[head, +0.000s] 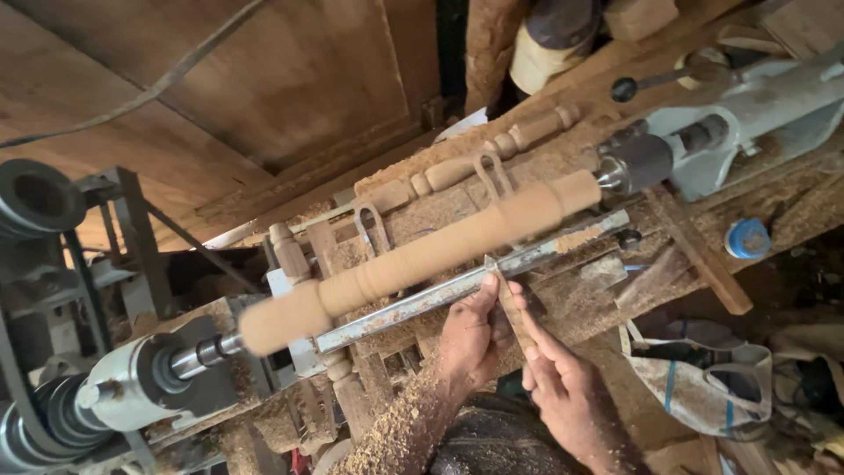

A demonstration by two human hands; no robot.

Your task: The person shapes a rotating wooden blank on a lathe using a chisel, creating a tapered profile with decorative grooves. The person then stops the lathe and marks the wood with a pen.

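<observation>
right now both hands pinch the chisel (507, 299): right hand (571, 396) on its handle, left hand (470, 339) steadying it at the tool rest (440, 295), tip meeting the blurred spindle (422, 255) between lathe centres; shaping cut, steady pressure needed

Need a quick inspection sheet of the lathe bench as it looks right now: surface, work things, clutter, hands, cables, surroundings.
Surface: wooden bench, thick with sawdust and shavings.
Job's things: wooden spindle mounted between the lathe centres, blurred; metal tool rest alongside; chisel laid on the rest.
Clutter: finished turned spindle behind; blue cap; cloth bag.
Hands: left hand at the rest by the chisel; right hand on its handle.
Cables: cord across the wooden panel.
Surroundings: pulleys at left.
</observation>
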